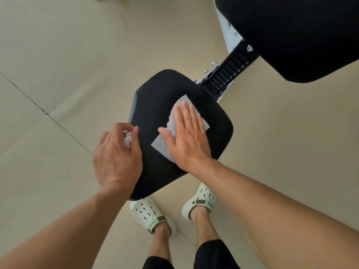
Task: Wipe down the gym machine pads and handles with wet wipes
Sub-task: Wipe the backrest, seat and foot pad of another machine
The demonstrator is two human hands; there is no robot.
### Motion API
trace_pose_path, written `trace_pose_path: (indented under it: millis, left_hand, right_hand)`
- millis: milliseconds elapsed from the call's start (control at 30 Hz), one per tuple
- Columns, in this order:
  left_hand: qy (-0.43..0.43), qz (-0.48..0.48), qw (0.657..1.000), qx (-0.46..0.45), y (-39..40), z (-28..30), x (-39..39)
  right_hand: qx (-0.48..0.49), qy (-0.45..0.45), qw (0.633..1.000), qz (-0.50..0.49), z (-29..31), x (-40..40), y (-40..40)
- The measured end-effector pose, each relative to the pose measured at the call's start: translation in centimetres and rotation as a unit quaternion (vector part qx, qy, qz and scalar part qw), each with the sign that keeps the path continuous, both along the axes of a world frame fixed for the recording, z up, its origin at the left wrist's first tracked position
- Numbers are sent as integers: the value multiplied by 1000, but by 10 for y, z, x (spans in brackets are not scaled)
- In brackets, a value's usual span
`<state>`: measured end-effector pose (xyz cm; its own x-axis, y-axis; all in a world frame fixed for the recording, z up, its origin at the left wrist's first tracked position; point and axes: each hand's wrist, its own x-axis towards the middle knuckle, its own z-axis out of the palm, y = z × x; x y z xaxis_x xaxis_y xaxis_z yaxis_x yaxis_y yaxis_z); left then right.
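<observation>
While the right hand [185, 136] lies flat with straight, spread fingers on a white wet wipe [179, 131], that wipe is spread out on the middle of the black seat pad [155, 105]. The left hand [117, 154] rests at the seat pad's left edge, its fingers curled round what looks like a small crumpled wipe [127, 140], mostly hidden. A second black pad [291, 33] sits at the upper right, joined by a ribbed black bracket [226, 73]. Two pale clogs [144, 214] stand on the beige floor [58, 55] below
</observation>
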<state>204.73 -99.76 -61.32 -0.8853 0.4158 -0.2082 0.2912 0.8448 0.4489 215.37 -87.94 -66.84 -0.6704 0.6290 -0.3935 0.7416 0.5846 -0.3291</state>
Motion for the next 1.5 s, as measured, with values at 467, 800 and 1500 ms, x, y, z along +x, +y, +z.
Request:
trace_pose_path:
  millis: [467, 800, 1500]
  left_hand:
    - [-42, 82, 995, -35, 9, -8, -8]
    - [-58, 78, 995, -27, 7, -6, -6]
    - [-64, 83, 994, -3, 3, -14, -8]
  right_hand:
    - [-33, -89, 964, -246, -18, -5, 56]
    - [5, 29, 992, 126, 11, 14, -35]
    - [-1, 29, 990, 141, 6, -11, -11]
